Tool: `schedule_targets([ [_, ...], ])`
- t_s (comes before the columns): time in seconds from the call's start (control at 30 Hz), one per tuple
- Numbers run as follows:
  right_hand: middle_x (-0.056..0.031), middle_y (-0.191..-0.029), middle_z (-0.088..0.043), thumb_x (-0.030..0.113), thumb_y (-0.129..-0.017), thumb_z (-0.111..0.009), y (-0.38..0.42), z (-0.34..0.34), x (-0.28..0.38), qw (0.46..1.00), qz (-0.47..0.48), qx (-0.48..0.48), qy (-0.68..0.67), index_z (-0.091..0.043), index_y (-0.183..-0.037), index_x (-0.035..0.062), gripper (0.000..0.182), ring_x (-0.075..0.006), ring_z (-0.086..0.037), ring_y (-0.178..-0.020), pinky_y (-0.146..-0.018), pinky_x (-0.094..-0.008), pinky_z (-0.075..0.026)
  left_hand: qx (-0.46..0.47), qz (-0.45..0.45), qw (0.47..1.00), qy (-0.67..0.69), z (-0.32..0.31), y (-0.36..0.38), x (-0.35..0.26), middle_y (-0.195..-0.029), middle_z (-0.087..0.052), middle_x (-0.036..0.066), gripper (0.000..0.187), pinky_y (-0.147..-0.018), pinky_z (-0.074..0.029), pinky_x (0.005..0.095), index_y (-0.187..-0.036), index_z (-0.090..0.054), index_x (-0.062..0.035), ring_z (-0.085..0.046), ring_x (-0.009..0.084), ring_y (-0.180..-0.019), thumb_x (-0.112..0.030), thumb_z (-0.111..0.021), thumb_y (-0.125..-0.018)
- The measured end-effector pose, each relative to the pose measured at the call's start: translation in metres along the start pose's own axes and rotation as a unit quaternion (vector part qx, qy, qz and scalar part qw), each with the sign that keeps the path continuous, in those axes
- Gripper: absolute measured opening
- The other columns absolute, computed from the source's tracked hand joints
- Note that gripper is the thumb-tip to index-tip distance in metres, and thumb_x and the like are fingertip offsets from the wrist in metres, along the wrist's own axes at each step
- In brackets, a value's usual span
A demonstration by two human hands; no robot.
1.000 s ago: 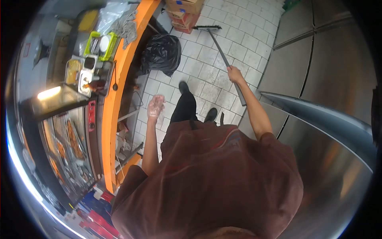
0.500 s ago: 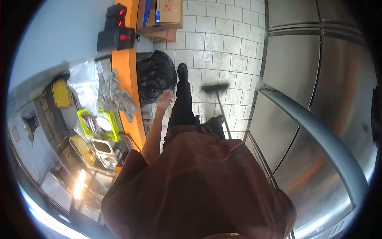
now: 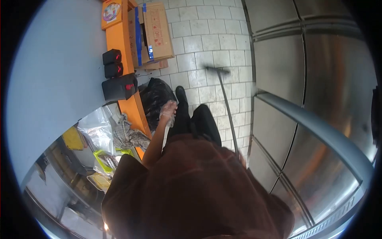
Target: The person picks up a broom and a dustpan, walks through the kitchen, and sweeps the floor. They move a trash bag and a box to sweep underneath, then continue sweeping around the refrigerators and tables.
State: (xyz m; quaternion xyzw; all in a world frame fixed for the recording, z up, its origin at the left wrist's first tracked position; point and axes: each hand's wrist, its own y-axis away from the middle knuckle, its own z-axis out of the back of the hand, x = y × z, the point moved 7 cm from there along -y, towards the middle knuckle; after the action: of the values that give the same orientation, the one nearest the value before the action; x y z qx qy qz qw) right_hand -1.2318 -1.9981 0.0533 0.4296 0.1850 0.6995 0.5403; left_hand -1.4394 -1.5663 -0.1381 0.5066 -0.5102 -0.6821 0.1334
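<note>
My left hand (image 3: 168, 110), in a clear plastic glove, hangs beside the black garbage bag (image 3: 153, 93). Its fingers are curled; whether anything is inside them is hidden. At the lower right, a sliver of my right hand (image 3: 242, 160) shows at the upper part of a long broom handle (image 3: 227, 105), mostly covered by my brown top. The dark broom head (image 3: 217, 71) rests out on the floor ahead; it is blurred, so bristles or a blade cannot be told apart.
Grey-white tiles (image 3: 199, 59) form the walkway. Steel refrigerator doors (image 3: 278, 63) with a long grey handle (image 3: 318, 127) line the right. On the left are cardboard boxes (image 3: 157, 32), an orange ledge (image 3: 131, 105), black devices (image 3: 119, 87), a cloth (image 3: 129, 133) and a green basket (image 3: 105, 161).
The view has shifted forward, so the boxes and ledge sit lower. The broom head has moved farther from my body. My other leg now shows bent forward. My left hand stays by the bag.
</note>
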Motion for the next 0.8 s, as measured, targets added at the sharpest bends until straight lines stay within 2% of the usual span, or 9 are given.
schedule_targets([
  [0.07,-0.0296,-0.102,-0.057,0.015,-0.09,-0.043,-0.105,-0.025,0.059,0.999,0.033,0.009,-0.009,-0.04,-0.133,0.0049,0.044,-0.0419,-0.059,-0.09,-0.075,-0.045,-0.047,0.021,-0.057,0.996,-0.058,-0.005,0.0,-0.022,-0.072,-0.057,-0.003,0.026,-0.05,-0.04,0.0226,-0.089,-0.056,-0.0109,-0.05,0.0067,-0.053,-0.036,-0.054,-0.089],
  [0.1,-0.0291,-0.099,-0.058,0.014,-0.089,-0.043,-0.166,-0.038,0.079,0.966,0.236,-0.101,0.028,-0.04,-0.133,0.0062,0.044,-0.043,-0.059,-0.085,-0.071,-0.0469,-0.047,0.017,-0.057,0.994,-0.093,-0.007,-0.001,-0.029,-0.072,-0.057,-0.003,0.027,-0.051,-0.041,0.0231,-0.088,-0.056,-0.0102,-0.05,0.0068,-0.054,-0.037,-0.053,-0.089],
  [0.3,-0.0251,-0.089,-0.061,0.014,-0.082,-0.046,-0.472,-0.078,0.286,0.933,0.328,-0.136,0.067,-0.042,-0.131,0.0121,0.049,-0.0416,-0.06,-0.08,-0.069,-0.0494,-0.048,-0.043,-0.082,0.984,-0.155,0.016,0.012,-0.057,-0.072,-0.058,0.0,0.029,-0.053,-0.042,0.0243,-0.093,-0.057,-0.0081,-0.052,0.0079,-0.056,-0.036,-0.052,-0.09],
  [0.4,-0.0223,-0.093,-0.063,0.015,-0.084,-0.042,-0.536,-0.074,0.347,0.959,0.231,-0.06,0.155,-0.041,-0.131,0.0173,0.047,-0.0381,-0.061,-0.087,-0.074,-0.0481,-0.05,-0.11,-0.082,0.979,-0.151,0.03,0.012,-0.035,-0.073,-0.059,0.001,0.029,-0.053,-0.042,0.0244,-0.096,-0.058,-0.0078,-0.053,0.0088,-0.057,-0.035,-0.051,-0.09],
  [0.5,-0.0227,-0.088,-0.063,0.018,-0.088,-0.041,-0.529,-0.059,0.309,0.958,0.2,-0.065,0.195,-0.034,-0.136,0.0333,0.051,-0.0403,-0.062,-0.076,-0.067,-0.0504,-0.049,-0.106,-0.016,0.984,-0.143,0.044,0.026,0.016,-0.076,-0.061,0.0,0.029,-0.053,-0.042,0.0242,-0.098,-0.058,-0.0081,-0.053,0.0094,-0.057,-0.035,-0.05,-0.091],
  [0.6,-0.0234,-0.076,-0.061,0.018,-0.089,-0.039,-0.509,-0.067,0.185,0.935,0.277,-0.082,0.206,-0.027,-0.138,0.0366,0.054,-0.0387,-0.061,-0.069,-0.061,-0.0504,-0.048,-0.061,0.021,0.979,-0.192,0.048,0.04,0.046,-0.08,-0.062,0.0,0.026,-0.055,-0.044,0.0236,-0.097,-0.057,-0.0094,-0.055,0.0102,-0.058,-0.034,-0.049,-0.091],
  [0.63,-0.0238,-0.072,-0.06,0.019,-0.09,-0.039,-0.484,-0.066,0.129,0.946,0.207,-0.042,0.247,-0.024,-0.139,0.037,0.054,-0.0385,-0.061,-0.066,-0.059,-0.0512,-0.047,-0.074,0.031,0.985,-0.151,0.049,0.038,0.053,-0.08,-0.062,0.0,0.025,-0.055,-0.044,0.024,-0.097,-0.056,-0.0097,-0.056,0.0105,-0.058,-0.033,-0.049,-0.09],
  [0.73,-0.0216,-0.064,-0.058,0.018,-0.092,-0.037,-0.319,-0.035,0.019,0.953,0.13,0.005,0.274,-0.016,-0.141,0.0348,0.056,-0.0387,-0.058,-0.055,-0.049,-0.0509,-0.044,-0.088,0.008,0.98,-0.181,0.039,0.03,0.034,-0.08,-0.062,0.001,0.025,-0.053,-0.045,0.025,-0.098,-0.056,-0.0106,-0.057,0.0107,-0.06,-0.033,-0.051,-0.089],
  [0.8,-0.0221,-0.076,-0.061,0.011,-0.086,-0.04,-0.204,-0.031,-0.043,0.95,0.02,0.052,0.306,-0.022,-0.141,0.0242,0.059,-0.0376,-0.061,-0.068,-0.059,-0.05,-0.048,-0.076,0.075,0.993,-0.051,0.037,0.017,0.055,-0.077,-0.061,0.001,0.025,-0.05,-0.044,0.0251,-0.097,-0.056,-0.0103,-0.055,0.0099,-0.057,-0.033,-0.054,-0.087],
])
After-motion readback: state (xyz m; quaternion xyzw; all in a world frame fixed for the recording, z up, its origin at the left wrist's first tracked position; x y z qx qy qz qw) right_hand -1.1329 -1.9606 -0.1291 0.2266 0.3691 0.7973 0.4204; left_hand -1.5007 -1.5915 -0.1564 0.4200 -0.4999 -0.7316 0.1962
